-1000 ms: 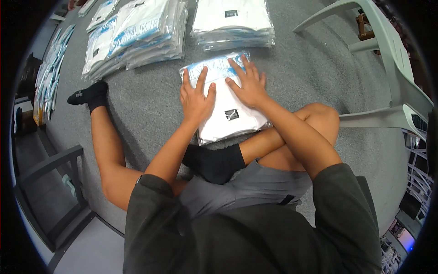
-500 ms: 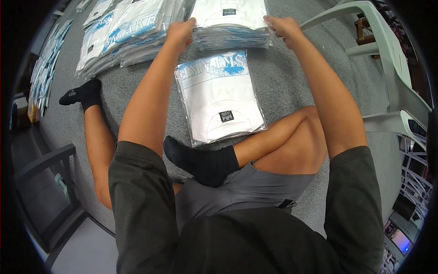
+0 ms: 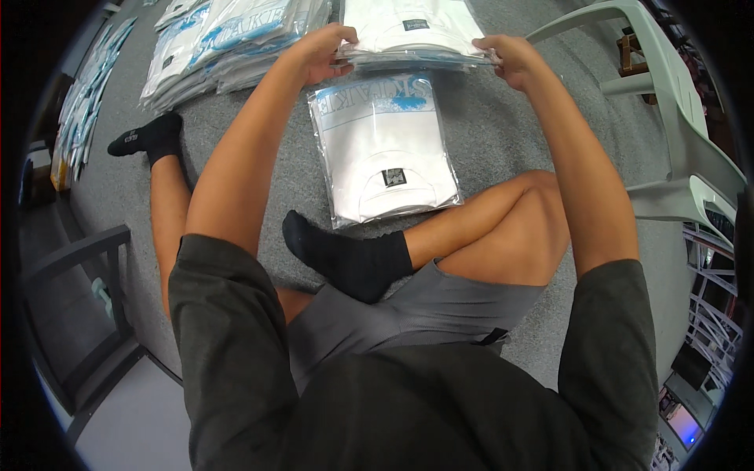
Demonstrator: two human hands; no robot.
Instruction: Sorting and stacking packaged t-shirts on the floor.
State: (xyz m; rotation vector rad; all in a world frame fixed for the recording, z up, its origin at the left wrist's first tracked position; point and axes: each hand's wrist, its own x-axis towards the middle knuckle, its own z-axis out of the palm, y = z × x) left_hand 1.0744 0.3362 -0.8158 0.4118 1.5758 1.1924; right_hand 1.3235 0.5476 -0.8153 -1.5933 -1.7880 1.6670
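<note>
Ahead of me is a stack of folded white T-shirts in clear bags, with a dark neck label on the top one. My left hand is closed on its near left corner, fingers curled over the edge. At the near right corner my right hand grips the same stack, fingers bent around the bags. How many layers they grip, I cannot tell. A single bagged T-shirt lies flat on the carpet between the stack and my folded leg, neck side toward me, blue print at its far end.
More piles of bagged shirts lie at the far left, and another row of bags runs beyond them. A pale plastic chair stands on the right. On the left is a dark-framed chair. Grey carpet covers the floor.
Both hands have shifted from the sides of the top bag to a deeper grip around the stack's near corners. The whole scene has shifted slightly in view; the single bagged shirt stays on the carpet.
</note>
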